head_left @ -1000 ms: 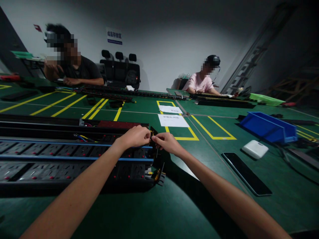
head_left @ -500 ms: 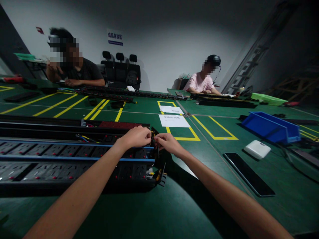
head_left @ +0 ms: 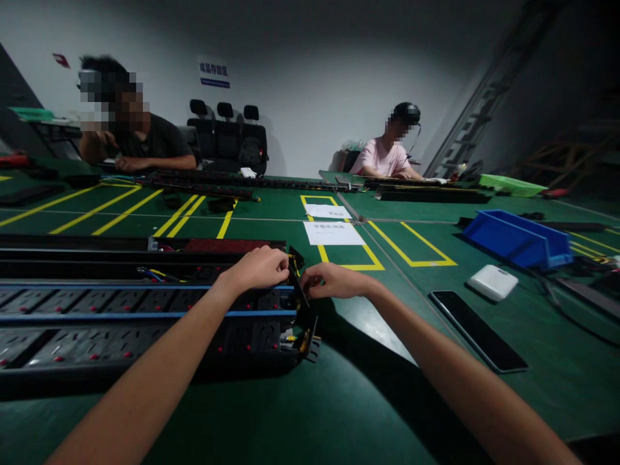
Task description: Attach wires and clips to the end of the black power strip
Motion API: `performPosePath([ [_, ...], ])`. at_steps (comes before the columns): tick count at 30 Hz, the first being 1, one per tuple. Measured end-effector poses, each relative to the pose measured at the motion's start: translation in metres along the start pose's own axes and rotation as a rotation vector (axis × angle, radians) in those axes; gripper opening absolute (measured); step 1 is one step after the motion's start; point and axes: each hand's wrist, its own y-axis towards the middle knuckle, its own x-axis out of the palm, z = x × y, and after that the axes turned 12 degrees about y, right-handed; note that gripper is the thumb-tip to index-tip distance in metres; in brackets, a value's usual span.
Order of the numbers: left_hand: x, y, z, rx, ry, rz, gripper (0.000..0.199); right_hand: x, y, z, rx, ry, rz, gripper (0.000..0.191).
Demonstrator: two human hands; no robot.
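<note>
Long black socket strips (head_left: 97,342) with red buttons and blue edges lie side by side at the left. At their right end, my left hand (head_left: 259,266) rests with its fingers curled down; whatever they grip there is hidden. My right hand (head_left: 334,281) is just right of a thin black end plate (head_left: 299,287), fingers bent and touching or very near it. A second end piece (head_left: 309,336) with yellow wire stands out from the nearest strip, below both hands.
A phone (head_left: 477,329), a white box (head_left: 493,283) and a blue bin (head_left: 518,239) are on the right. Paper labels (head_left: 334,233) lie ahead on the green table (head_left: 368,400). Two people sit across it, with more strips before them.
My right hand has shifted slightly right, and its fingers have loosened from their pinch at the end plate. My left hand keeps its place at the strip end. The view has turned slightly.
</note>
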Motion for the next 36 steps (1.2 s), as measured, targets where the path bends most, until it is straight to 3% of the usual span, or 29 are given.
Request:
performPosePath([
  [5, -0.002, 0.0, 0.0, 0.016, -0.006, 0.001, 0.023, 0.001, -0.001, -0.004, -0.021, -0.046, -0.093, 0.032],
  [11, -0.006, 0.001, 0.001, 0.018, -0.016, -0.018, 0.023, -0.002, -0.004, -0.01, 0.003, -0.066, -0.124, 0.023],
  [16, -0.01, 0.002, 0.004, 0.013, -0.001, -0.049, 0.022, 0.0, -0.003, -0.013, -0.021, -0.146, -0.085, 0.012],
  [28, -0.011, 0.004, 0.004, 0.01, 0.026, -0.056, 0.024, 0.0, -0.005, -0.02, 0.004, -0.2, -0.074, 0.011],
  [33, -0.011, 0.004, 0.004, 0.01, 0.008, -0.066, 0.024, -0.015, -0.013, -0.032, 0.063, -0.131, -0.01, 0.027],
  [36, -0.01, 0.005, 0.004, 0.019, 0.015, -0.066, 0.024, -0.012, -0.016, -0.047, 0.002, -0.132, 0.049, 0.032],
])
